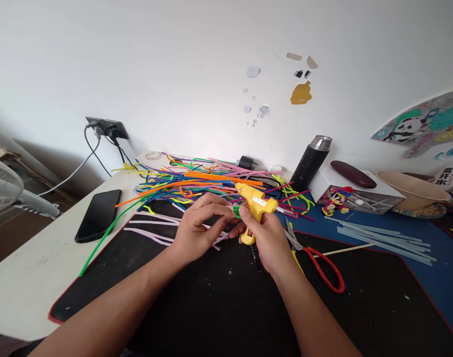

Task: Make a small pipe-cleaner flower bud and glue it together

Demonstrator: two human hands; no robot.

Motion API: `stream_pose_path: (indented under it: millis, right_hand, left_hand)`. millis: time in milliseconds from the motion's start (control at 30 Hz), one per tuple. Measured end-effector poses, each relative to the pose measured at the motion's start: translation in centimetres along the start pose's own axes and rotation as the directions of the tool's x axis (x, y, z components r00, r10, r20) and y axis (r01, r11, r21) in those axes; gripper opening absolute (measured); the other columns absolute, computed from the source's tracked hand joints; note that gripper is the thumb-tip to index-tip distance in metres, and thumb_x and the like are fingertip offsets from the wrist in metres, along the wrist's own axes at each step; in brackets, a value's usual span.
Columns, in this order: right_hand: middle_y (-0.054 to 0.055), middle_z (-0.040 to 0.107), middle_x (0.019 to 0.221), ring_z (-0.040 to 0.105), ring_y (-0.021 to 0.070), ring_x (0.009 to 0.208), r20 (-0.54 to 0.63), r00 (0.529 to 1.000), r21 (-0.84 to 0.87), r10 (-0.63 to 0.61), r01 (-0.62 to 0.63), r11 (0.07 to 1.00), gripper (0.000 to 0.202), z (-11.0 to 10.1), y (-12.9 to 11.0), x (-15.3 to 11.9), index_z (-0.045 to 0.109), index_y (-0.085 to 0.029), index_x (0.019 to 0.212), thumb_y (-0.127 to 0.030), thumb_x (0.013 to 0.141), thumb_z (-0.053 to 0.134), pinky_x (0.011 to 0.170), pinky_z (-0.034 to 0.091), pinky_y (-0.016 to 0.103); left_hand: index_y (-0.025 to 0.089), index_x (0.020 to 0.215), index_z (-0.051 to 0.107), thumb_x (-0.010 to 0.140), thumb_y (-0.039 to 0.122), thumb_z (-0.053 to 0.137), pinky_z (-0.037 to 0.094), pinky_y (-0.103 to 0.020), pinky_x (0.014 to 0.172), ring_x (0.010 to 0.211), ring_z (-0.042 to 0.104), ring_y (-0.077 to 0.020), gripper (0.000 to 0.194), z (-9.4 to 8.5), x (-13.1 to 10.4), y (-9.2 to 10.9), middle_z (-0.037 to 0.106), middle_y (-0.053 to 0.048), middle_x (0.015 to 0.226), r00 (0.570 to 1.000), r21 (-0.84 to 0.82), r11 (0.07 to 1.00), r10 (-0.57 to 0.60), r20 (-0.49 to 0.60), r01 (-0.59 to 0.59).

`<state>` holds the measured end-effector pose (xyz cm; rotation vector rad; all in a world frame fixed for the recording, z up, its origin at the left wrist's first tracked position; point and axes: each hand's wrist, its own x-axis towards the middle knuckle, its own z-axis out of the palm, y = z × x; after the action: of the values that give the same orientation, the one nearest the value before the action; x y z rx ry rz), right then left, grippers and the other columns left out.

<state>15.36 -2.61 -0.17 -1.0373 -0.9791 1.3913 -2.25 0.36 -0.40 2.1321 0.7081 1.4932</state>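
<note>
White wall behind a cluttered counter (pixel 33 267); right hand (pixel 269 243) grips a yellow glue gun (pixel 255 206), left hand (pixel 198 225) pinches a green piece (pixel 236 212) at its nozzle.

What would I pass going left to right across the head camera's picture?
White electric fan → black smartphone → left hand → yellow glue gun in the right hand → black steel-capped flask → red-handled scissors → tan paper bowl.

Lay on the desk: black phone (pixel 98 214) at left, red-handled scissors (pixel 315 258) on the black mat (pixel 211 307), clear glue sticks (pixel 382 239) on blue. Stood behind: black flask (pixel 310 162) beside a white box (pixel 360 191).
</note>
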Motion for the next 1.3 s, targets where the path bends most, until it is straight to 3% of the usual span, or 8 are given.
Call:
stream_pose_path:
  millis: [233,567,733,867,1100,1300]
  right_hand:
    - [0.000,0.073,0.081,0.071,0.0187,0.056,0.017,1.000,0.029,0.015,-0.015,0.999,0.047,0.2,-0.2,-0.1,0.065,-0.021,0.101,-0.056,0.079,0.088,0.047,0.048,0.026]
    - [-0.002,0.070,0.070,0.068,0.0168,0.054,0.019,0.999,0.013,0.026,-0.026,1.000,0.048,0.1,-0.2,-0.1,0.066,-0.019,0.100,-0.050,0.075,0.092,0.047,0.048,0.025]
    - [-0.004,0.069,0.066,0.069,0.0174,0.054,0.002,1.000,0.010,0.024,-0.024,1.000,0.050,0.0,-0.2,0.0,0.063,-0.020,0.101,-0.048,0.074,0.093,0.048,0.048,0.024]
    - [-0.004,0.070,0.071,0.069,0.0157,0.054,-0.013,1.000,0.006,0.028,-0.028,1.000,0.049,-0.1,-0.1,0.0,0.062,-0.020,0.103,-0.050,0.077,0.091,0.048,0.048,0.023]
    - [-0.003,0.072,0.067,0.070,0.0184,0.055,-0.038,0.999,-0.030,0.025,-0.026,0.999,0.048,-0.2,-0.1,0.0,0.063,-0.021,0.101,-0.051,0.077,0.091,0.048,0.050,0.025]
    - [0.000,0.075,0.072,0.070,0.0184,0.056,-0.041,0.999,-0.074,0.011,-0.014,0.997,0.049,-0.1,-0.1,0.0,0.066,-0.020,0.101,-0.054,0.077,0.090,0.049,0.051,0.027]
  left_hand:
    - [0.025,0.108,0.075,0.097,0.006,0.064,0.060,-0.031,0.084,0.098,0.073,-0.0189,0.025,-0.2,-0.2,-0.1,0.072,-0.008,0.106,0.986,0.104,0.981,0.157,0.063,-0.163]
    - [0.026,0.115,0.074,0.097,0.004,0.056,0.061,-0.030,0.087,0.103,0.074,-0.0196,0.034,-0.8,-0.3,-0.5,0.073,-0.010,0.114,0.961,0.181,0.950,0.224,0.163,-0.253]
    - [0.025,0.113,0.069,0.097,0.002,0.059,0.060,-0.030,0.086,0.101,0.073,-0.0193,0.030,-0.3,-0.3,-0.3,0.071,-0.009,0.109,0.971,0.148,0.966,0.192,0.144,-0.213]
    - [0.024,0.110,0.060,0.097,0.005,0.063,0.059,-0.031,0.086,0.100,0.071,-0.0186,0.023,0.1,-0.3,0.0,0.069,-0.007,0.105,0.991,0.053,0.993,0.096,0.096,-0.101]
    - [0.024,0.110,0.058,0.095,0.014,0.071,0.059,-0.036,0.089,0.105,0.069,-0.0222,0.022,0.1,-0.3,0.2,0.069,-0.009,0.109,0.993,-0.057,0.998,0.026,0.115,-0.019]
    - [0.023,0.107,0.058,0.097,0.019,0.071,0.059,-0.034,0.086,0.099,0.068,-0.0204,0.017,0.8,-0.7,0.2,0.066,-0.007,0.106,0.986,-0.206,0.966,-0.146,0.078,0.159]
